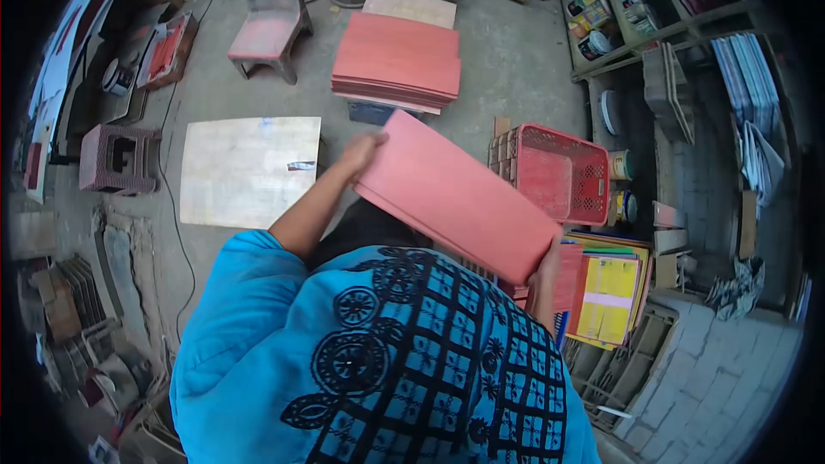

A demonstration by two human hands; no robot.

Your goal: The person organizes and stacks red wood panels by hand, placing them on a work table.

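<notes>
The right hand (546, 268) curls its fingers round the near corner of a flat pink rectangular board (455, 198), and the left hand (361, 153) grips its far corner, holding it tilted above the lap. Beyond, one stack of pink boards (397, 60) lies on bare concrete floor (516, 60), beside one red plastic crate (559, 174).

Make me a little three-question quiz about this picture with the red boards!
1. True or false: both hands, left hand and right hand, grip the red board.
2. What sits right of the held board: a) red crate b) green bucket c) white sink?
3. What lies on the floor beyond the board, beside the red chair?

Key: 1 true. 2 a, the red crate. 3 a stack of red boards.
</notes>
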